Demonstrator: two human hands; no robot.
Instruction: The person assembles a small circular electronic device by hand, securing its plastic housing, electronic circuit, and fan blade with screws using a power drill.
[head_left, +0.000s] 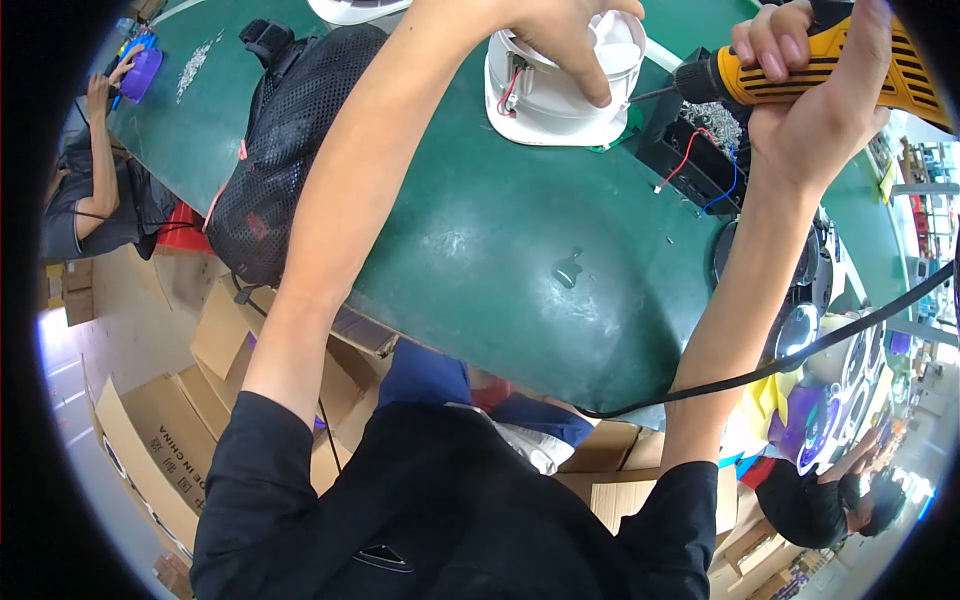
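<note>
My left hand grips the rim of a white round plastic housing at the far middle of the table, thumb or finger bent down its side. A red wire shows on the housing's left side. My right hand is wrapped round a yellow and black power drill, held sideways. Its thin bit points left and its tip is at the housing's lower right edge; whether it touches a screw I cannot tell. Beside it stands a black box with loose screws and red and blue wires.
A black mesh bag lies on the green table at left. A black cable crosses my right forearm. Round black parts sit at the right. Open cardboard boxes stand below. Co-workers sit at far left and lower right.
</note>
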